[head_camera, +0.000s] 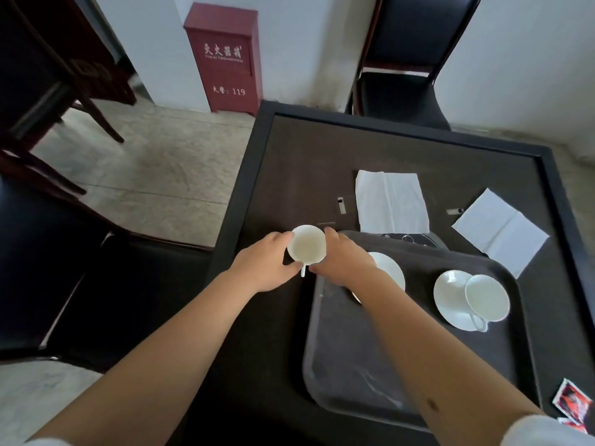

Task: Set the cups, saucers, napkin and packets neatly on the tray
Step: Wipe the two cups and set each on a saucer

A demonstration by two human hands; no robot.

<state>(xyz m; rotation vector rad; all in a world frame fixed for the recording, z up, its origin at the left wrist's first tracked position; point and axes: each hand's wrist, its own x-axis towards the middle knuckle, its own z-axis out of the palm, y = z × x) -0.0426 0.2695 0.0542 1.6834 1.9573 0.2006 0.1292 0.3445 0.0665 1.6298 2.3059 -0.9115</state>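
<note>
My grip is clamping both hands, left hand (269, 263) and right hand (343, 259), around the cup (306, 248); it's handling light, fragile, slippery, so I'm cradling its walls.

Two bare forearms reach into the view from the bottom edge, uncovered from the wrists back almost to the elbows. The left hand (269, 263) and the right hand (343, 260) wear no gloves, rings or watch that can be seen. At the lower corners of the view, a pale, whitish sleeve (547, 432) ends near each elbow; the cloth looks soft and plain, without visible print. A small dark mark (432, 404) sits on the right forearm near the sleeve.
</note>
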